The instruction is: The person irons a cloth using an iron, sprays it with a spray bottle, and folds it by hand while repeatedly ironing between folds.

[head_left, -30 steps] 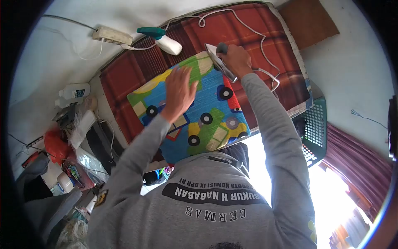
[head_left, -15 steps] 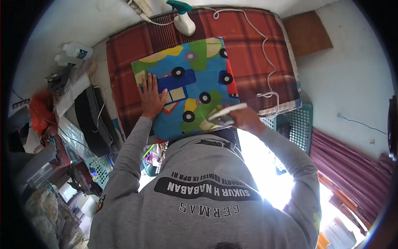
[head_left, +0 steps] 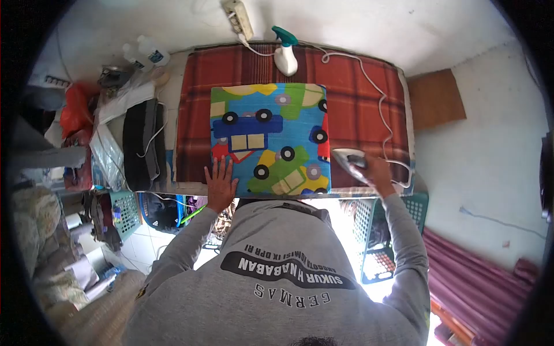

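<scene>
A square cloth [head_left: 300, 130] printed with colourful cars lies flat on the red plaid table cover [head_left: 369, 86]. My left hand [head_left: 221, 184] rests with spread fingers on its near left corner, partly on the plaid beside it. Gripped in my right hand [head_left: 378, 174] is a clothes iron [head_left: 350, 158], just off the cloth's right edge over the plaid. The iron's pointed end faces the far left; whether it touches the cover I cannot tell. Its white cord [head_left: 382, 109] runs along the right side towards the back.
At the back edge stands a white spray bottle [head_left: 285, 61] with a green head, near a power strip [head_left: 239, 20] by the wall. Folded dark cloth [head_left: 138, 144] lies on the left. Green baskets [head_left: 126, 213] stand below the table on both sides.
The iron has moved off the cloth to the right. My left hand has shifted from the cloth's left middle to its near left corner. The cloth now lies straighter in view.
</scene>
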`<state>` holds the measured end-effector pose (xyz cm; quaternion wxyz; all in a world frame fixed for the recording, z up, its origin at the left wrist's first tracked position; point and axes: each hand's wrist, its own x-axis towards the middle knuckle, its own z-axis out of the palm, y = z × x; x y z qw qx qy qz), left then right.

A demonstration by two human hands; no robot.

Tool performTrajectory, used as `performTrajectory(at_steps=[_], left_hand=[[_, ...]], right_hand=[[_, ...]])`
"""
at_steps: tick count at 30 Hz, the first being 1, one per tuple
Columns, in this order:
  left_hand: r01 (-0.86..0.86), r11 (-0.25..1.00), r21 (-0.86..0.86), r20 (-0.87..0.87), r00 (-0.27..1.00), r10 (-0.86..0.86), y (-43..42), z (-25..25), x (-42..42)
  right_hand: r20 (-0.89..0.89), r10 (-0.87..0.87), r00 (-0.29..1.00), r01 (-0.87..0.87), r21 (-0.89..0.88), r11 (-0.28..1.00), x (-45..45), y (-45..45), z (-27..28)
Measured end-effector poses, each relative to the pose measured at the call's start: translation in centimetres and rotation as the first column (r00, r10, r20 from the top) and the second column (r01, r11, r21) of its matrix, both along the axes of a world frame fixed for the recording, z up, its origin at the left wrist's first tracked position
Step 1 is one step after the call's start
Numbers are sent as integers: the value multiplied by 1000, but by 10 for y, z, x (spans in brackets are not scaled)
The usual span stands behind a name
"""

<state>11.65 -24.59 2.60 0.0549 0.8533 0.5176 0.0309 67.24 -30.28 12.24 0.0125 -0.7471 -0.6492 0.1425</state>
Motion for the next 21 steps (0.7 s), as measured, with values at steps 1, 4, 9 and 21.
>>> performTrajectory(at_steps=[1,4,9,21], left_hand=[[-18,1000,-4,-22,1000,18,-3,1,2],[-8,999,31,-59,998,9,-10,8,6],[232,964,-133,-19,971,-236,-33,18,-4],[192,981,-37,-14,981,-192,-47,24,-13]], right_hand=[[42,123,992,-123,3,992,-19,9,7],[-80,376,923,-373,60,926,-101,32,20],[-153,592,792,-576,135,806,-183,52,-31],[-5,312,950,-308,150,940,68,9,-27]])
